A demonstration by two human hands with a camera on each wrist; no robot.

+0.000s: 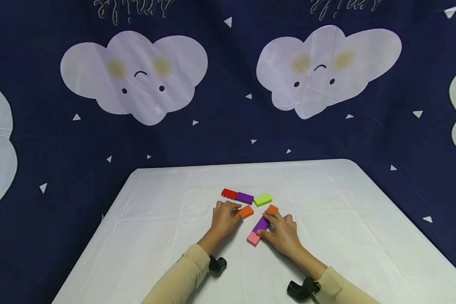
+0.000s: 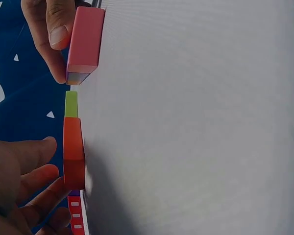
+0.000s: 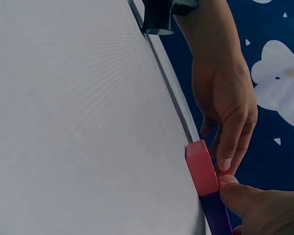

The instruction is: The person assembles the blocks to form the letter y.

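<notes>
My left hand pinches an orange block lying flat on the white table; its thumb and fingers close on that orange block. My right hand holds a purple block that lies in a diagonal row between a pink block and a second orange block. The thumb presses where the pink block meets the purple block. The pink block also shows in the left wrist view.
Behind the hands lie a red block joined end to end with another purple block, and a green block beside them. A dark blue cloud-print cloth hangs behind the table.
</notes>
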